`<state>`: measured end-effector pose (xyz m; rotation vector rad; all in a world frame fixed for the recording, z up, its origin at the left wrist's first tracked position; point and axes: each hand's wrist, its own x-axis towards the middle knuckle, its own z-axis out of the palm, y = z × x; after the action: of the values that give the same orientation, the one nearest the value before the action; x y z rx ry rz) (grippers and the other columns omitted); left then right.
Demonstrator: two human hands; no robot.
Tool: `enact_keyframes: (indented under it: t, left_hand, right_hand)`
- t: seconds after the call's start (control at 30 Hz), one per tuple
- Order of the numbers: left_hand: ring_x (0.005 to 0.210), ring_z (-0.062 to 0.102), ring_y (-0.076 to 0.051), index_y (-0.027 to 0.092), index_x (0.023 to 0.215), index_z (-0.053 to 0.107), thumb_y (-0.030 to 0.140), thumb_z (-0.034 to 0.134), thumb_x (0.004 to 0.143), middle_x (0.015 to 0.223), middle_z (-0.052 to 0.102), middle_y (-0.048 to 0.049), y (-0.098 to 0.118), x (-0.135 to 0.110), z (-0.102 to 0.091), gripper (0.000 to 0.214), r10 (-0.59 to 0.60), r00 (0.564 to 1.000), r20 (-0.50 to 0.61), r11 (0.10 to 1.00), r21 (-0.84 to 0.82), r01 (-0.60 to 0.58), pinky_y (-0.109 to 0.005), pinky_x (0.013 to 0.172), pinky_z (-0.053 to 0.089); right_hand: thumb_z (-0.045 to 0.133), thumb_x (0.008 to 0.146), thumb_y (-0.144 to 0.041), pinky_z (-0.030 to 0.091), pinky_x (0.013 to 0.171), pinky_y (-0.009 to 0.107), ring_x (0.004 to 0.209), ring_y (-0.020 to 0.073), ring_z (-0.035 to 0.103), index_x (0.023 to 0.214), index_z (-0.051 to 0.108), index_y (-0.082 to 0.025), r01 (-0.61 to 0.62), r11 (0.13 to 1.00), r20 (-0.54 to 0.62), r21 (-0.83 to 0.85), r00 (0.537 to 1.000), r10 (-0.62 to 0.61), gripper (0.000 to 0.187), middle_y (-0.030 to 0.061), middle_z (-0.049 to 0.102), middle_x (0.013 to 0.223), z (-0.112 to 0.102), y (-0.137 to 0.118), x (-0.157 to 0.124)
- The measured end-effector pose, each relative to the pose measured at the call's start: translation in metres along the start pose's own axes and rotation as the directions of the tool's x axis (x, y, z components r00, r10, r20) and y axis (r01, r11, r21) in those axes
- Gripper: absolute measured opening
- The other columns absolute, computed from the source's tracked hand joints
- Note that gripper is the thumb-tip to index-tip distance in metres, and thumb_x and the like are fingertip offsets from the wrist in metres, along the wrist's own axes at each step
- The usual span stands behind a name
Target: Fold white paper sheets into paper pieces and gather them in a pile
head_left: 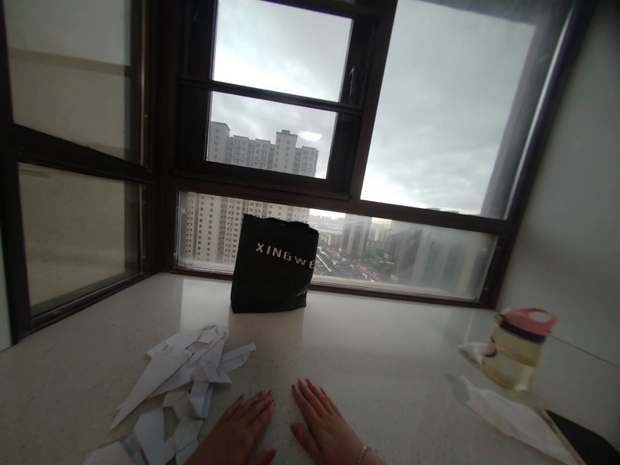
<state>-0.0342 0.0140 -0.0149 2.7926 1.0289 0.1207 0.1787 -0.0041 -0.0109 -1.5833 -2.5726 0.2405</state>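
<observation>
A wide, dark-framed window point(431, 123) fills the far side, and under it runs a pale speckled ledge point(382, 374). A black bag point(274, 284) stands upright against the glass side, white letters facing us. The heap of folded white paper point(188, 371) lies loosely to the left, its nearer pieces just beside the left wrist; I can't tell whether they touch. A bottle with a pink lid point(514, 355) stands on the right, a crumpled pale sheet point(513, 416) and a dark flat object point(584, 440) near it.

The left hand point(247, 416) and right hand point(320, 420) rest palms down, well spread from thumb to fingers, a gap between them, clamped on nothing. To hold this pose well, I'd keep the palms level, the fingers long and loose, and the left forearm from leaning on those folds, since such light paper would probably slide or crease. A thin bracelet point(362, 454) circles the right wrist.
</observation>
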Motion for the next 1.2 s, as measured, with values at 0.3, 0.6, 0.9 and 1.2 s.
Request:
enact_keyframes:
  t: [0.3, 0.6, 0.9, 1.2]
  left_hand:
    - [0.119, 0.027, -0.023, 0.02, 0.124, 0.033, 0.051, 0.022, 0.081, 0.13, 0.029, -0.0062, 0.015, -0.007, -0.013, 0.055, -0.038, 0.997, -0.061, 0.999, -0.032, 0.036, -0.04, 0.096, 0.027]
    - [0.118, 0.028, -0.023, 0.021, 0.124, 0.033, 0.051, 0.022, 0.081, 0.129, 0.03, -0.0069, 0.014, -0.005, -0.012, 0.053, -0.028, 0.997, -0.071, 0.999, -0.032, 0.026, -0.04, 0.096, 0.028]
    - [0.119, 0.027, -0.025, 0.02, 0.125, 0.031, 0.052, 0.024, 0.08, 0.13, 0.027, -0.0072, 0.007, -0.003, -0.007, 0.055, -0.011, 0.999, -0.038, 0.997, -0.078, 0.008, -0.044, 0.095, 0.027]
    - [0.12, 0.024, -0.022, 0.02, 0.126, 0.028, 0.051, 0.021, 0.081, 0.132, 0.026, -0.0062, 0.014, -0.009, -0.012, 0.054, -0.028, 0.998, -0.06, 0.995, -0.098, 0.022, -0.042, 0.097, 0.025]
  right_hand:
    - [0.021, 0.082, -0.051, 0.018, 0.099, 0.044, 0.122, 0.0259, 0.014, 0.129, 0.021, -0.01, 0.003, 1.0, 0.005, 0.011, 1.0, -0.003, 0.062, 0.0119, 0.02, 0.133, 0.003, 0.001, -0.003]
    - [0.025, 0.082, -0.05, 0.019, 0.098, 0.044, 0.121, 0.0266, 0.016, 0.129, 0.022, -0.012, 0.016, 1.0, -0.026, 0.026, 1.0, -0.015, 0.061, 0.0117, 0.021, 0.133, 0.007, 0.006, 0.0]
    - [0.026, 0.082, -0.05, 0.019, 0.098, 0.045, 0.121, 0.0269, 0.016, 0.128, 0.022, -0.012, 0.018, 0.999, -0.024, 0.038, 1.0, -0.017, 0.061, 0.0121, 0.022, 0.133, 0.005, 0.004, 0.0]
    - [0.026, 0.082, -0.051, 0.02, 0.099, 0.042, 0.122, 0.0239, 0.017, 0.129, 0.022, -0.017, 0.012, 0.998, -0.091, 0.055, 0.996, -0.007, 0.058, 0.0082, 0.024, 0.133, 0.011, 0.006, -0.002]
